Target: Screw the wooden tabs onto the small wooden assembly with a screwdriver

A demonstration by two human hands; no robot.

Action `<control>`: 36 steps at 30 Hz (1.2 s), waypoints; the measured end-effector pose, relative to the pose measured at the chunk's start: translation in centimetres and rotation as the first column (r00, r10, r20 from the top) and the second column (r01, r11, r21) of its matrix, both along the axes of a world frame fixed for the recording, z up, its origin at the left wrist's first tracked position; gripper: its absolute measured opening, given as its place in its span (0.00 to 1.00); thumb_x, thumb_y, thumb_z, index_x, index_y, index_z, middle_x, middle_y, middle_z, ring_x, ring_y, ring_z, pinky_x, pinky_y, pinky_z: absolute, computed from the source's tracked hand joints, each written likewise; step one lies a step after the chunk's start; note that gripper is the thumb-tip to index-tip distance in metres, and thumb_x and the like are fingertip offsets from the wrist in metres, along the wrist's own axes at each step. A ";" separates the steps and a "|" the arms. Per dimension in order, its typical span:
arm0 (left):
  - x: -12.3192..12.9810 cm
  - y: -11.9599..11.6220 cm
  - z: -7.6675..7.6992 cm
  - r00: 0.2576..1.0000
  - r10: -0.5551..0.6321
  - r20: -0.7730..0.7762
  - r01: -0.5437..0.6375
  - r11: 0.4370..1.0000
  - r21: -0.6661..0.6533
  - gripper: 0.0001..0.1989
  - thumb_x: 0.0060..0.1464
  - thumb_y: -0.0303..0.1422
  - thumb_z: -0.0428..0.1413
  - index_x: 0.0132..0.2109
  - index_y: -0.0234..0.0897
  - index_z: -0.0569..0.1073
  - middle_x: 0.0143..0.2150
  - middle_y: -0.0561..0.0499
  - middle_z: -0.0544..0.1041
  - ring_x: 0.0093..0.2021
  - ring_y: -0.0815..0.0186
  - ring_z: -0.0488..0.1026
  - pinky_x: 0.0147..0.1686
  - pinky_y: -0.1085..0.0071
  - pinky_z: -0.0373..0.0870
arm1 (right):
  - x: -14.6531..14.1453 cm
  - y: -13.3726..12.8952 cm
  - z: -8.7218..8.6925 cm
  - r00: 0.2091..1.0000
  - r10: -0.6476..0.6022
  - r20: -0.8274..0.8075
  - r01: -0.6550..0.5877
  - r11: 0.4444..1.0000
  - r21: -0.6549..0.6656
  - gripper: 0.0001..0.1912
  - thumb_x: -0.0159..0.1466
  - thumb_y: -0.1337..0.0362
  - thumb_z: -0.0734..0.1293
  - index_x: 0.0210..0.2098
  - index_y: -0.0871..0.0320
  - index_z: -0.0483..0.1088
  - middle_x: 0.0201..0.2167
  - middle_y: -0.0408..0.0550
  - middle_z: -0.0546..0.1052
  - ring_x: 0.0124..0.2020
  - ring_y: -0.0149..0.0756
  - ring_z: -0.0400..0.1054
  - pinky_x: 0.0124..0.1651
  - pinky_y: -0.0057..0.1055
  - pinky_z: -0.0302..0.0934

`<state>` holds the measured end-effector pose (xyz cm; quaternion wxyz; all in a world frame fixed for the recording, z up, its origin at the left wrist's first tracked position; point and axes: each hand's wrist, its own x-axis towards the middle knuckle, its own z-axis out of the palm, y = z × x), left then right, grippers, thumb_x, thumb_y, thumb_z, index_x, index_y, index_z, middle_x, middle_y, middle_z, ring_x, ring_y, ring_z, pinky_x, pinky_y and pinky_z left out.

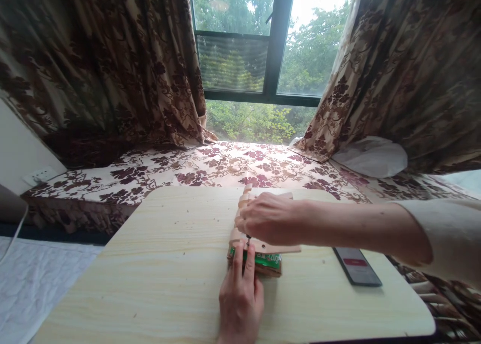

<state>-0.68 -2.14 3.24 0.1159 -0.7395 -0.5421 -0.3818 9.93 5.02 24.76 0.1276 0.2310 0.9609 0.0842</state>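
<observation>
Near the middle of the pale wooden table (161, 264) lies a light wooden piece (283, 249) with a dark hole and curved projections along its left side. Beneath it is a green printed packet (268, 259) on a brown block (273, 271). My left hand (241, 296) is in front, with two fingers stretched forward against the wooden piece's near edge. My right hand (265, 216) is closed above the piece, around something mostly hidden. A small dark metal tip (248, 238) shows below its fingers, pointing down between the two hands.
A dark phone (356, 267) lies on the table to the right, below my right forearm. Behind the table is a ledge with a floral cloth (225, 166), with a white bag (372, 156) at its right. Patterned curtains (150, 58) flank the window. Small dark crumbs dot the tabletop.
</observation>
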 end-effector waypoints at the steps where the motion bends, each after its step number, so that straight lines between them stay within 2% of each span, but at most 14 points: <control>1: 0.0 0.0 0.0 1.000 0.001 0.001 -0.001 1.000 0.010 0.33 0.51 0.21 0.47 0.64 0.38 0.49 0.63 0.42 0.57 0.58 0.58 0.62 0.48 0.66 0.70 | -0.1 -0.1 -0.3 1.000 0.024 -0.020 -0.024 1.000 0.004 0.09 0.59 0.75 0.59 0.31 0.63 0.70 0.27 0.51 0.74 0.26 0.30 0.63 0.28 0.29 0.50; 3: 0.0 0.0 -0.1 1.000 0.001 0.002 -0.001 1.000 0.019 0.34 0.51 0.20 0.47 0.64 0.38 0.48 0.63 0.42 0.57 0.58 0.58 0.62 0.48 0.66 0.70 | -0.2 -0.2 -0.8 0.999 0.019 -0.032 -0.019 1.000 0.007 0.09 0.58 0.75 0.59 0.29 0.63 0.70 0.25 0.50 0.74 0.24 0.31 0.64 0.27 0.29 0.50; 7: 0.0 0.0 0.0 1.000 -0.011 0.004 0.011 1.000 -0.024 0.33 0.51 0.21 0.47 0.63 0.38 0.50 0.64 0.43 0.56 0.58 0.59 0.62 0.48 0.67 0.70 | 0.0 0.0 -1.0 0.967 -0.248 -0.057 0.248 0.969 0.005 0.11 0.61 0.68 0.58 0.28 0.62 0.71 0.22 0.50 0.73 0.22 0.33 0.64 0.23 0.28 0.46; 9: 0.0 0.0 0.1 1.000 -0.010 0.004 0.010 0.999 -0.041 0.32 0.51 0.21 0.46 0.63 0.38 0.51 0.64 0.43 0.55 0.58 0.59 0.62 0.48 0.68 0.70 | 0.3 0.1 -0.8 0.942 -0.321 -0.098 0.322 0.947 0.001 0.13 0.61 0.64 0.57 0.30 0.62 0.71 0.23 0.51 0.74 0.23 0.34 0.65 0.22 0.28 0.45; 14: 0.0 0.1 0.0 1.000 0.000 0.000 0.000 0.999 -0.032 0.31 0.52 0.21 0.46 0.63 0.38 0.52 0.64 0.43 0.56 0.58 0.60 0.63 0.46 0.68 0.71 | 1.2 -0.3 0.3 0.971 -0.238 0.016 0.239 0.967 -0.085 0.08 0.59 0.66 0.61 0.33 0.59 0.71 0.25 0.48 0.74 0.25 0.33 0.65 0.24 0.27 0.44; 19: -0.1 0.1 0.0 1.000 -0.007 0.002 0.007 1.000 -0.020 0.32 0.51 0.20 0.46 0.63 0.40 0.52 0.64 0.44 0.56 0.59 0.60 0.62 0.48 0.67 0.71 | 1.1 -0.8 0.6 0.983 -0.178 0.047 0.179 0.984 -0.020 0.08 0.61 0.72 0.59 0.32 0.62 0.69 0.27 0.49 0.73 0.25 0.29 0.63 0.24 0.28 0.45; 23: -0.2 0.1 0.1 1.000 -0.023 0.015 0.023 0.999 -0.023 0.32 0.51 0.20 0.46 0.62 0.40 0.53 0.64 0.44 0.56 0.60 0.60 0.59 0.49 0.67 0.69 | 0.9 -0.8 0.4 0.989 -0.145 0.019 0.146 0.988 -0.049 0.09 0.61 0.72 0.59 0.33 0.62 0.71 0.28 0.49 0.73 0.26 0.30 0.63 0.24 0.28 0.45; 30: -0.2 0.0 0.2 0.999 -0.032 0.016 0.032 0.999 -0.035 0.31 0.52 0.20 0.46 0.62 0.39 0.53 0.64 0.43 0.56 0.61 0.60 0.58 0.50 0.66 0.69 | 0.7 -0.5 -0.6 0.994 -0.108 -0.015 0.108 0.994 -0.017 0.09 0.59 0.72 0.59 0.29 0.63 0.71 0.26 0.50 0.72 0.22 0.29 0.60 0.21 0.28 0.41; 36: -0.2 0.0 0.2 1.000 -0.028 0.012 0.028 0.999 -0.023 0.31 0.51 0.20 0.46 0.62 0.38 0.53 0.63 0.43 0.57 0.61 0.60 0.58 0.49 0.66 0.69 | 1.0 0.1 -1.1 1.000 0.004 -0.031 -0.004 1.000 -0.005 0.10 0.59 0.75 0.58 0.30 0.63 0.71 0.26 0.50 0.71 0.25 0.30 0.60 0.22 0.28 0.41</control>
